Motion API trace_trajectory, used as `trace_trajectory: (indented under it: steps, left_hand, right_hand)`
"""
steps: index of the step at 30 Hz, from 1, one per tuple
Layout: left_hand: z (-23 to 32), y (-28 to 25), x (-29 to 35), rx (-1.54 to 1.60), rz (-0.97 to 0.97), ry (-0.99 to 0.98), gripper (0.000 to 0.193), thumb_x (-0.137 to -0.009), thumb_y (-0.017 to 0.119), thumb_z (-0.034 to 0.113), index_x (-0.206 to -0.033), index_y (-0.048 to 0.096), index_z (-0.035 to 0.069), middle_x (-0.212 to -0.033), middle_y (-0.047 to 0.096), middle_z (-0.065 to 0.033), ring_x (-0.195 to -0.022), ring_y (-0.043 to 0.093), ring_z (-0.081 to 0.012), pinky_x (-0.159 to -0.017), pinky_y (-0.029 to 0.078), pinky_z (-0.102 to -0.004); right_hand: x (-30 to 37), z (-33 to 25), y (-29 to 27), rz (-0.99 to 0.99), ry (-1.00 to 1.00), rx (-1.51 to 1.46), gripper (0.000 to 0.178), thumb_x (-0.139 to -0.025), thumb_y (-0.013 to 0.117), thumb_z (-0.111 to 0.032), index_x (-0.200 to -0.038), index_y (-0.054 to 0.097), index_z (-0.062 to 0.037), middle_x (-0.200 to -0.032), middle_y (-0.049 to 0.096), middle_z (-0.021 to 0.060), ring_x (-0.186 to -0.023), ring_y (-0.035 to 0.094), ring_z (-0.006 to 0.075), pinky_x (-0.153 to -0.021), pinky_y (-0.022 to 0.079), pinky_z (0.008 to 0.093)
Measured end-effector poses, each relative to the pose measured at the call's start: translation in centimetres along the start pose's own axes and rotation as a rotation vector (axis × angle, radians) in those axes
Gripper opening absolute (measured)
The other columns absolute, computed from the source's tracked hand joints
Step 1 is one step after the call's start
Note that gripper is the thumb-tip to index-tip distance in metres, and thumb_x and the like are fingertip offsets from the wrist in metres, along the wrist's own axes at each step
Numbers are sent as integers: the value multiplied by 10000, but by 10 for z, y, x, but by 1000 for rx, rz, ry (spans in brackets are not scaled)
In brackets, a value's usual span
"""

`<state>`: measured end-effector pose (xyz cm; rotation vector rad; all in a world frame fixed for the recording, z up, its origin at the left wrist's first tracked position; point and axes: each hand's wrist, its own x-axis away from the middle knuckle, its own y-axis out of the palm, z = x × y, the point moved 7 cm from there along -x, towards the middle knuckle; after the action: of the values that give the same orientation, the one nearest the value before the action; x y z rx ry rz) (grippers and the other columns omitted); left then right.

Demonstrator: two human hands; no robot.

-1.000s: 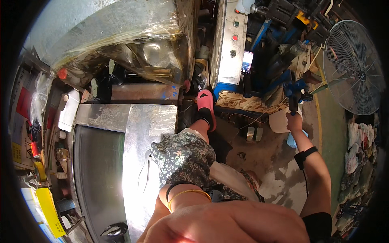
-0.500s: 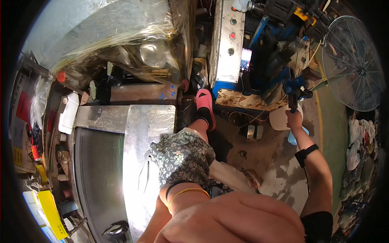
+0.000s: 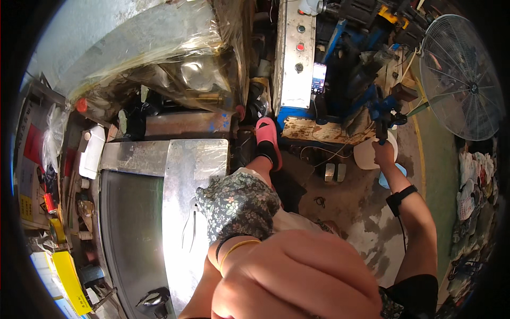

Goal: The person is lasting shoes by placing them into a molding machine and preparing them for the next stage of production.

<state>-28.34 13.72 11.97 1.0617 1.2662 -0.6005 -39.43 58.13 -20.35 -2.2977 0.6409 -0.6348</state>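
My left hand [image 3: 303, 274] is raised close in front of the camera, its back and bent fingers filling the lower middle. The fingers are pressed together and curl out of sight, so anything inside them is hidden. Around that wrist sit a yellow band [image 3: 232, 251] and a black one. At the right, my right hand [image 3: 383, 154] is closed around an upright handle [image 3: 382, 127], dark with blue, which joins a blue and black fitting at the machine [image 3: 350, 85]. A black strap [image 3: 401, 198] circles the right forearm.
A pale control panel [image 3: 297, 53] with buttons stands ahead, a lit phone [image 3: 318, 78] beside it. A large fan [image 3: 462, 80] is at far right. Below the right hand are a white bucket [image 3: 366, 154] and foot pedals [image 3: 334, 172]. A metal bench [image 3: 196, 159] lies left of my pink-shod foot [image 3: 266, 134].
My left hand has shifted up and left in the picture. The right hand keeps its grip on the handle, and the whole view has moved slightly.
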Motion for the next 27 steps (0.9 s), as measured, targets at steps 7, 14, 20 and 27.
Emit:
trace_trajectory:
  steps: [7,14,20,27]
  left_hand:
    - [-5,5,2,29,211,151,829,-1013,358,634,-1070,702,-118,-981,684,-323,-779,683,-357,-605,576,-361]
    - [-11,28,2,193,356,-147,898,-978,390,687,-1099,676,-156,-970,669,-357,-695,693,-382,-549,569,-389]
    - [-9,28,5,215,339,-179,861,-976,429,669,-1060,695,-145,-917,674,-334,-695,692,-378,-542,573,-384]
    - [-4,34,4,237,207,-25,838,-980,450,648,-1055,692,-150,-888,670,-329,-676,691,-380,-531,582,-380]
  right_hand:
    - [-1,4,1,-19,27,14,277,-882,641,-222,-1057,551,-27,-672,581,108,-475,583,229,-423,460,374]
    - [0,0,0,-8,-6,10,256,-877,648,-231,-1007,574,-22,-676,600,111,-471,591,226,-431,468,380]
    - [0,2,-1,10,-17,28,239,-878,639,-228,-983,571,-24,-660,595,111,-474,596,228,-432,471,381]
    - [-2,1,0,25,-15,79,246,-878,637,-230,-982,578,-15,-666,616,123,-477,614,243,-432,485,382]
